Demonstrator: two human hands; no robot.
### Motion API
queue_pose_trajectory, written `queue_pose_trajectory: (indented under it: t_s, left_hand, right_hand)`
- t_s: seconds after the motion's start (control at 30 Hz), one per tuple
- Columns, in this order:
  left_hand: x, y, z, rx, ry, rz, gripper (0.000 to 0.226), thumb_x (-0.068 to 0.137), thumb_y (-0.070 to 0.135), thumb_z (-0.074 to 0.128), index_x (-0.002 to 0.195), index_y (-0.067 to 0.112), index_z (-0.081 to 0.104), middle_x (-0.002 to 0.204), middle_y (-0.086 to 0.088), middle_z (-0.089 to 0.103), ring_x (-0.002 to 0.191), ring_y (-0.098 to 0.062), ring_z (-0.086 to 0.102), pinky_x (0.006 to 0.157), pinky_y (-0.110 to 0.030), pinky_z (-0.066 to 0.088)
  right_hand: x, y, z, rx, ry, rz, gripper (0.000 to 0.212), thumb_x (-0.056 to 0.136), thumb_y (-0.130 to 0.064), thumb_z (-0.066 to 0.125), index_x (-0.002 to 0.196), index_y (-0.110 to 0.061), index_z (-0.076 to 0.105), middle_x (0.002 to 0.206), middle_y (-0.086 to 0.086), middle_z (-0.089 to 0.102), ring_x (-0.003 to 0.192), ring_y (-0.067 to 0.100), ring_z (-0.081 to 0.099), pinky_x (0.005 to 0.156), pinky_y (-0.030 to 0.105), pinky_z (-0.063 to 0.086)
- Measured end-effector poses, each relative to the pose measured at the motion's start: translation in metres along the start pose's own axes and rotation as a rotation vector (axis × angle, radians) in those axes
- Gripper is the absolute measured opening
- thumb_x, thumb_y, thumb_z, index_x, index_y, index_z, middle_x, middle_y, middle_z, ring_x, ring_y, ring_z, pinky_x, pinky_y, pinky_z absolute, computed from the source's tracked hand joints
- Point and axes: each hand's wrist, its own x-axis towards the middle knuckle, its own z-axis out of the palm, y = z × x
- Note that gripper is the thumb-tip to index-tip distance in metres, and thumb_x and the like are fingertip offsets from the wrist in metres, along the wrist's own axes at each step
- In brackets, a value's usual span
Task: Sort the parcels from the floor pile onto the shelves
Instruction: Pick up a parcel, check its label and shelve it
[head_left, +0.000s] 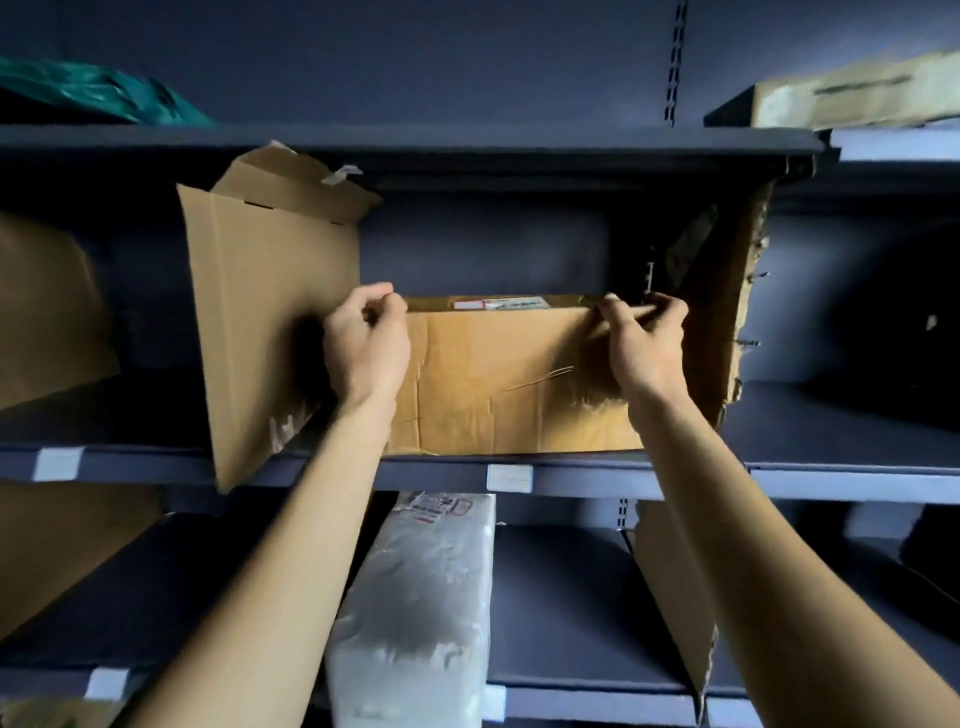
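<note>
- Parcel (509, 384) sits at the front edge of the middle shelf (597, 475), long axis left to right along it.
- Left hand (366, 343) and right hand (644, 338) pinch its upper near rim at opposite corners, equally near.
- Cardboard divider (270, 312) flanks left, torn cardboard (727, 322) right; sideways room judged tight.

Dark blue-grey metal shelving (883, 478) fills the view in three tiers: a top shelf (519, 148), a middle shelf (597, 478) and a bottom shelf (571, 688). Behind them runs a plain back panel (415, 57) of the same colour, with an upright slotted rail (674, 67) right of centre. A white label holder (509, 478) sits on the middle shelf's near edge. The light is dim and bluish, and the bays at the right lie in deep shadow.
</note>
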Motion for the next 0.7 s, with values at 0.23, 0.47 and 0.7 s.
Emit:
queue_pose_trajectory:
  t_s: [0.23, 0.47, 0.7]
  left_hand:
    - [0.036, -0.041, 0.031, 0.160, 0.097, 0.124, 0.023, 0.095, 0.025, 0.055, 0.082, 0.008, 0.063, 0.076, -0.002, 0.061, 0.079, -0.031, 0.056, 0.064, -0.030, 0.032]
    - [0.070, -0.073, 0.054, 0.201, 0.095, 0.176, 0.028, 0.087, 0.035, 0.040, 0.079, 0.013, 0.054, 0.074, -0.007, 0.058, 0.077, -0.038, 0.050, 0.067, -0.043, 0.041]
    - [0.092, -0.096, 0.069, 0.236, 0.121, 0.199, 0.022, 0.089, 0.032, 0.039, 0.078, 0.017, 0.050, 0.073, -0.005, 0.056, 0.075, -0.036, 0.046, 0.064, -0.039, 0.032]
  right_hand:
    - [0.033, 0.010, 0.042, -0.054, 0.088, 0.038, 0.086, 0.065, -0.069, 0.054, 0.137, -0.024, 0.042, 0.139, 0.011, 0.056, 0.127, 0.036, 0.055, 0.108, 0.059, 0.045]
    - [0.064, 0.022, 0.074, -0.042, 0.090, 0.055, 0.071, 0.083, -0.058, 0.062, 0.140, -0.021, 0.041, 0.142, 0.013, 0.053, 0.132, 0.036, 0.051, 0.111, 0.057, 0.042]
    - [0.087, 0.040, 0.096, -0.037, 0.097, 0.035, 0.087, 0.061, -0.070, 0.050, 0.133, -0.021, 0.043, 0.136, 0.013, 0.055, 0.128, 0.036, 0.053, 0.109, 0.059, 0.042]
